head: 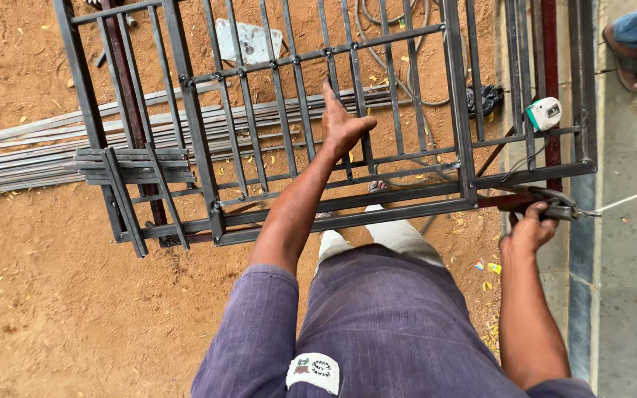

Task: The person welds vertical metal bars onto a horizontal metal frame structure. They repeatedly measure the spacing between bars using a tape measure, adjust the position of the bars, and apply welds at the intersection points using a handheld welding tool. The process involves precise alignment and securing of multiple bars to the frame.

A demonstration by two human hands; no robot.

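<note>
Looking down from the head camera, the person stood over a large grey welded steel grille frame (274,110) of flat bars, lying flat and raised off the reddish sandy ground (53,295). Left hand (342,125) was stretched out over the middle of the grille, palm down, fingers half open and curled around one of the thin upright bars, thumb out to the right. Right hand (531,230) was closed tight on the handle of a dark metal clamp-like tool (562,208) at the near right corner of the frame, just beside a rusty red bar (551,81); exact tool type too small to tell. A small white and green tape measure (544,113) sat on a cross bar at the right side of the grille, well apart from both hands. A bundle of long grey steel rods (31,151) lay on the ground under the left part of the frame. A white flat scrap (243,40) showed through the bars at the top. Grey paved strip (628,280) ran along the right edge, with another person's sandalled foot (632,63) at top right
</note>
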